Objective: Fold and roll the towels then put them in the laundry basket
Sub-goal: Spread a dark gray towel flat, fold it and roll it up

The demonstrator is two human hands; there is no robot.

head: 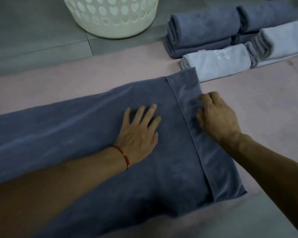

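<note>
A long dark blue towel (76, 131) lies folded lengthwise across a pink mat (248, 103). Its right end is turned over into a narrow flap (213, 160). My left hand (139, 133) presses flat on the towel just left of the flap, fingers spread. My right hand (217, 117) rests on the flap's outer fold with its fingers curled round the fold's edge. A white laundry basket (113, 16) with heart-shaped holes stands on the floor at the top.
Several folded towels sit at the top right: dark blue ones (203, 33) stacked behind, a light grey one (218, 62) close to the flap, another pale one (282, 43) further right. Grey tiled floor (33, 40) surrounds the mat.
</note>
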